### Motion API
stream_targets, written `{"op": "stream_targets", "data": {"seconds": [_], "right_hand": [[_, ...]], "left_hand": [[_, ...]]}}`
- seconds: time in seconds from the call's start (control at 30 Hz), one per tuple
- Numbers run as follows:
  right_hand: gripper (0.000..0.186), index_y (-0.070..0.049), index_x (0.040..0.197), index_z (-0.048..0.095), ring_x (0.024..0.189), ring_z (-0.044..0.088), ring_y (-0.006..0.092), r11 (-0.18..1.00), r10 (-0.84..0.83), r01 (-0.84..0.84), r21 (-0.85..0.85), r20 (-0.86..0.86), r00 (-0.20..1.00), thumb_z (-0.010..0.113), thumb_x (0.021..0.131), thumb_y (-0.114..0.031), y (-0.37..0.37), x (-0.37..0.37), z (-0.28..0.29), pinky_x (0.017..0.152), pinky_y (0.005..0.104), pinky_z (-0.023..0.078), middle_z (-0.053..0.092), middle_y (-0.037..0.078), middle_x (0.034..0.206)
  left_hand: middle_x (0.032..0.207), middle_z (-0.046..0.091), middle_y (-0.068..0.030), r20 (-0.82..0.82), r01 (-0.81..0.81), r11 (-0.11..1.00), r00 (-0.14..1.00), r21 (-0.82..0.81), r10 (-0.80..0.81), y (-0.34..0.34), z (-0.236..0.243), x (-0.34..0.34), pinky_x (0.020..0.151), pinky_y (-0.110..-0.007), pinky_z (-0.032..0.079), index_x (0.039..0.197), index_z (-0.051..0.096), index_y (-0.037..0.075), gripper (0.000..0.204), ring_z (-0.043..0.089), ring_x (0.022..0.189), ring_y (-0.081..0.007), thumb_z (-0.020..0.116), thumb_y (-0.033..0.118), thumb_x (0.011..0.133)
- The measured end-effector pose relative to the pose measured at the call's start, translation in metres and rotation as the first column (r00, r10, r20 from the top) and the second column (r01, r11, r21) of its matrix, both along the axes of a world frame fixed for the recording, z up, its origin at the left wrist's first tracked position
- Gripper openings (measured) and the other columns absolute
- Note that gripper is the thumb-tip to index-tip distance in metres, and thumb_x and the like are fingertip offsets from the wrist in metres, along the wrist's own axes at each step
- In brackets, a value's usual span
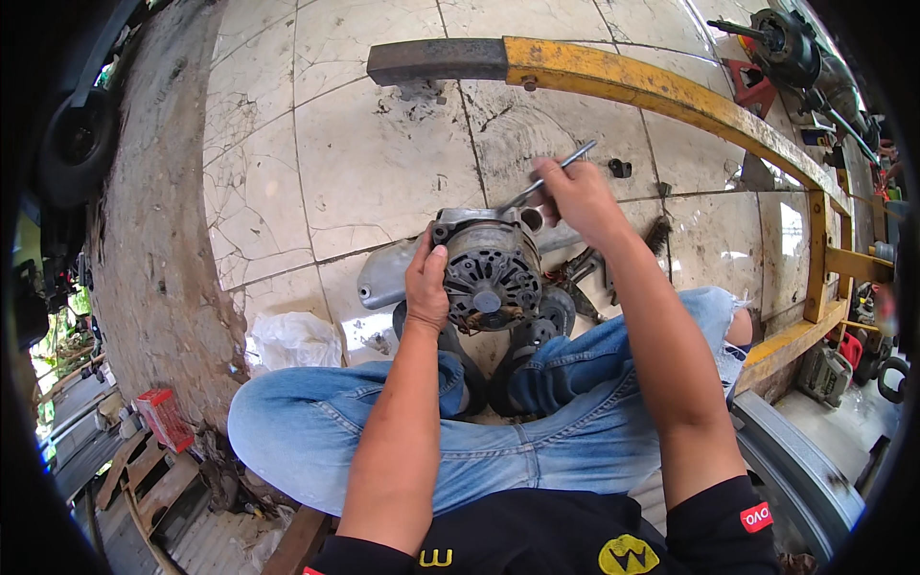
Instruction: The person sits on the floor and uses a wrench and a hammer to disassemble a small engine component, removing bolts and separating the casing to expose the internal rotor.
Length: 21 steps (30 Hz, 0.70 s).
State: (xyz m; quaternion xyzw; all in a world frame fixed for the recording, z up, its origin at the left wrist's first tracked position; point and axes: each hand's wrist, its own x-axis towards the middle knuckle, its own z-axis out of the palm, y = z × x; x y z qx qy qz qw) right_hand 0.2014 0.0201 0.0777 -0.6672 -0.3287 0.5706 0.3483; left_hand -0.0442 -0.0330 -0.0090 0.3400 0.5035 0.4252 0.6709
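Observation:
A grey metal alternator (489,273) with a slotted round face rests between my feet. My left hand (428,283) is closed against its left side, the thumb lying on the casing. My right hand (580,196) grips a slim metal rod (582,151), slightly smeared by motion. The rod slants down to the left, its lower end at the alternator's top edge; whether it touches I cannot tell. A smooth grey metal casting (383,276) lies behind the alternator, partly hidden by it.
A yellow steel frame (661,88) with a dark end arches across the far side and right. Dark tools (583,287) lie right of the alternator, with a small black part (620,169) farther off. A clear plastic bag (297,340) sits left; a red box (165,419) stands beyond it.

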Motion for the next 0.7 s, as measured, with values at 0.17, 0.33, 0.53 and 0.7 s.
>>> {"op": "stream_targets", "data": {"seconds": [0.17,0.33,0.53,0.7], "right_hand": [[0.03,0.0,0.1,0.064,0.056,0.056,0.0092,0.997,0.029,-0.021,0.078,-0.094,0.995,0.055,0.1,-0.029,-0.004,-0.011,0.009,0.049,0.0253,0.045,0.065,0.005,0.073],[0.03,0.0,0.097,0.066,0.058,0.058,0.0087,0.971,0.2,-0.215,0.105,0.141,0.97,0.059,0.098,-0.029,-0.001,0.0,0.006,0.054,0.0246,0.047,0.067,0.004,0.072],[0.027,0.0,0.097,0.066,0.065,0.062,0.0111,0.968,0.179,-0.187,0.166,0.058,0.982,0.058,0.098,-0.025,-0.005,-0.008,0.027,0.059,0.0275,0.049,0.068,0.005,0.077],[0.028,0.0,0.097,0.065,0.065,0.063,0.0115,0.958,0.274,-0.285,0.039,0.183,0.944,0.058,0.098,-0.027,-0.001,0.005,0.018,0.059,0.0266,0.049,0.068,0.006,0.076]], "left_hand": [[0.131,0.057,-0.0128,0.069,0.009,1.0,0.998,-0.021,-0.008,0.003,0.001,0.001,0.105,-0.03,0.038,0.141,0.044,-0.008,0.056,0.052,0.119,-0.0183,0.049,0.026,0.096],[0.13,0.058,-0.0111,0.082,-0.037,0.999,0.996,-0.016,0.038,-0.001,0.003,0.005,0.104,-0.029,0.039,0.139,0.046,-0.007,0.053,0.053,0.117,-0.0176,0.049,0.024,0.096],[0.133,0.056,-0.0128,0.022,-0.054,0.998,0.998,0.016,0.053,0.0,-0.001,0.003,0.104,-0.029,0.038,0.142,0.042,-0.008,0.058,0.052,0.12,-0.0186,0.051,0.026,0.096],[0.133,0.056,-0.015,-0.069,-0.047,0.998,0.996,0.043,0.05,-0.006,0.012,0.004,0.104,-0.029,0.038,0.143,0.04,-0.009,0.063,0.052,0.119,-0.0188,0.056,0.025,0.092]]}}
